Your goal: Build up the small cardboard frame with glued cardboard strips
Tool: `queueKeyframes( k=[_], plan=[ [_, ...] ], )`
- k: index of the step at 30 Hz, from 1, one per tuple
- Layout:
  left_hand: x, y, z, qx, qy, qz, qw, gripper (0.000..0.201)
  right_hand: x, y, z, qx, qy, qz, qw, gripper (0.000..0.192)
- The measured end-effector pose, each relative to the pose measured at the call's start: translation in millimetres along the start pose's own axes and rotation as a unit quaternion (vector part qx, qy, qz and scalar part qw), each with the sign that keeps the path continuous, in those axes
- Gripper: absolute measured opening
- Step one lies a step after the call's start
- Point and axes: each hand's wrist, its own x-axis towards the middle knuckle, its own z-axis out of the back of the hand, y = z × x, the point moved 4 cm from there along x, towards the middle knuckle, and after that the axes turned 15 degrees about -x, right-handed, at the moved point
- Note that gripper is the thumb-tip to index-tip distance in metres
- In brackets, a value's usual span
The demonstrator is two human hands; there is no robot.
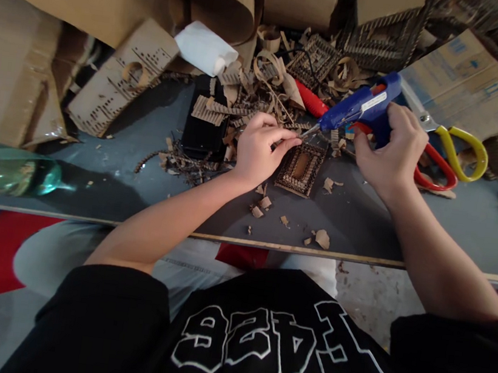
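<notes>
We record a right hand (pixel 391 145) gripping a blue glue gun (pixel 360 106), its nozzle meeting the left hand (pixel 261 148) pinching a strip above a small cardboard frame (pixel 300 169), scissors (pixel 452 157) nearby on the grey surface (pixel 137 196).

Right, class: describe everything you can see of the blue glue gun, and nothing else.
The blue glue gun looks like plastic, with a pale label on its side and a thin metal nozzle pointing down and left. It is held tilted above the grey table in the grip of the right hand, fingers wrapped round its handle. The nozzle tip meets a small strip pinched by the left hand, just over the small cardboard frame. Its lower handle is hidden by the hand.
</notes>
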Motion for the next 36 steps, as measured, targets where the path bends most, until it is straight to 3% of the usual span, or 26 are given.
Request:
queueKeyframes(
  k=[18, 24, 32, 36],
  plan=[
    [1.1, 1.9, -0.9, 0.015, 0.025, 0.008, 1.0, 0.025, 0.8, -0.6, 2.1, 0.003, 0.009, -0.012, 1.0, 0.023],
    [0.7, -2.0, 0.6, 0.019, 0.001, -0.038, 0.999, 0.022, 1.2, -0.9, 4.0, 0.0, -0.01, 0.001, 1.0, 0.021],
    [1.0, -2.4, 0.9, 0.022, 0.019, -0.018, 0.999, 0.029, 1.6, -0.4, 6.5, 0.006, -0.017, -0.005, 1.0, 0.043],
    [2.0, -6.4, 3.1, 0.017, 0.01, -0.029, 0.999, 0.034, 2.0, -0.5, 7.2, -0.001, -0.013, -0.01, 1.0, 0.042]
  ],
)
